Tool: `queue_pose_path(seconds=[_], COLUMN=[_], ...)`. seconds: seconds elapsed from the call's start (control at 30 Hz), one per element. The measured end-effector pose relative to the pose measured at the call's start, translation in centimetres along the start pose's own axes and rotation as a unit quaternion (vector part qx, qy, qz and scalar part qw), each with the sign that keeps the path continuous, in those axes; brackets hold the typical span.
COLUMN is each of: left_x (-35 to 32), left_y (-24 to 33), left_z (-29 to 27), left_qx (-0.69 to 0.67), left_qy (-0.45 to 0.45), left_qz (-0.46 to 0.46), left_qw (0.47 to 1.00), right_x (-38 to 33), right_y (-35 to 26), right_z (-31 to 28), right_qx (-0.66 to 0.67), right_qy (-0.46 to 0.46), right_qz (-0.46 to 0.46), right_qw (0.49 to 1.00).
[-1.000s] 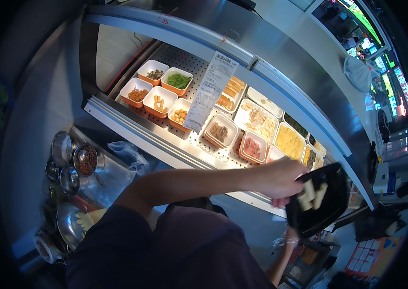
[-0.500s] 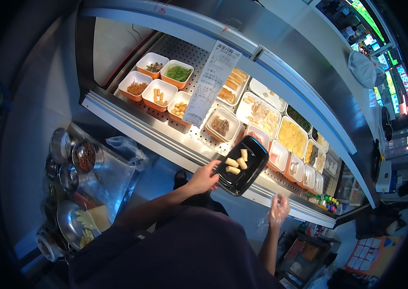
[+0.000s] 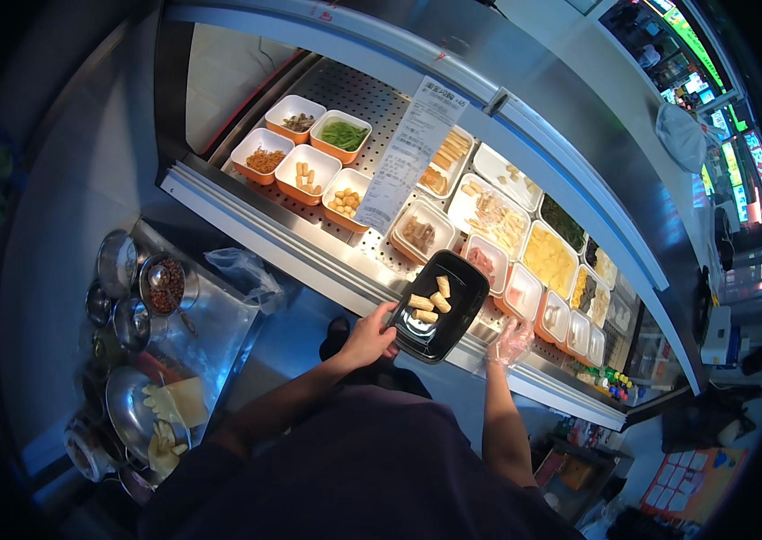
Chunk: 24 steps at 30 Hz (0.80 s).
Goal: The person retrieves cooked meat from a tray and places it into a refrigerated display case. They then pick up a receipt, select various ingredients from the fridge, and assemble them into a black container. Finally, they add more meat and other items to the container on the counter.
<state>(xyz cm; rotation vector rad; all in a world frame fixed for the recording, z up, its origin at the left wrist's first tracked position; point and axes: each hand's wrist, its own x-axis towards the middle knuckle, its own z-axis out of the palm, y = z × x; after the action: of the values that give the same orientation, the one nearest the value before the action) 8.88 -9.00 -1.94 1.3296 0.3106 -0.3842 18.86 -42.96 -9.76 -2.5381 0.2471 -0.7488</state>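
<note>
My left hand [image 3: 370, 338] is closed on the near left edge of a black plastic tray [image 3: 464, 297], thumb on the rim. Inside the tray lie several short, pale yellow rolled food pieces [image 3: 423, 309]. My right hand [image 3: 511, 342], in a clear plastic glove, is at the front edge of a lit food display case, just right of the tray. Its fingers are stretched toward an orange-and-white tub [image 3: 522, 292] with pale pink contents, and nothing shows in them. Close behind the tray is another tub with pink slices [image 3: 481, 261].
A long printed paper slip [image 3: 412, 148] hangs over the case. Tubs of greens [image 3: 343, 135] and small yellow balls [image 3: 346, 200] stand left of it; a large yellow-filled tray [image 3: 549, 255] is on the right. At far left, steel bowls [image 3: 133, 324] crowd a metal counter [image 3: 219, 346].
My right hand has moved up and forward from below the case's front edge to the tubs. The tray in my left hand has shifted slightly left.
</note>
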Motion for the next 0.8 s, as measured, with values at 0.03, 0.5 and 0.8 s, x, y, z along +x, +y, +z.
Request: queue_pose_path(seconds=[0.03, 0.5, 0.8], left_x=[-0.1, -0.1, 0.3], left_y=[-0.2, -1.2, -1.6], left_z=[-0.1, -0.7, -0.8], left_qx=[0.002, -0.001, -0.013], left_qy=[0.003, 0.001, 0.015], left_qz=[0.000, -0.037, -0.052], left_qw=[1.000, 0.999, 0.998], right_x=[-0.1, -0.1, -0.1], right_y=[-0.1, -0.5, -0.4], right_z=[0.1, 0.4, 0.5], right_qx=[0.006, -0.015, -0.004], right_qy=[0.006, -0.025, -0.038], right_qz=[-0.001, 0.028, 0.044], right_qw=[1.000, 0.999, 0.998])
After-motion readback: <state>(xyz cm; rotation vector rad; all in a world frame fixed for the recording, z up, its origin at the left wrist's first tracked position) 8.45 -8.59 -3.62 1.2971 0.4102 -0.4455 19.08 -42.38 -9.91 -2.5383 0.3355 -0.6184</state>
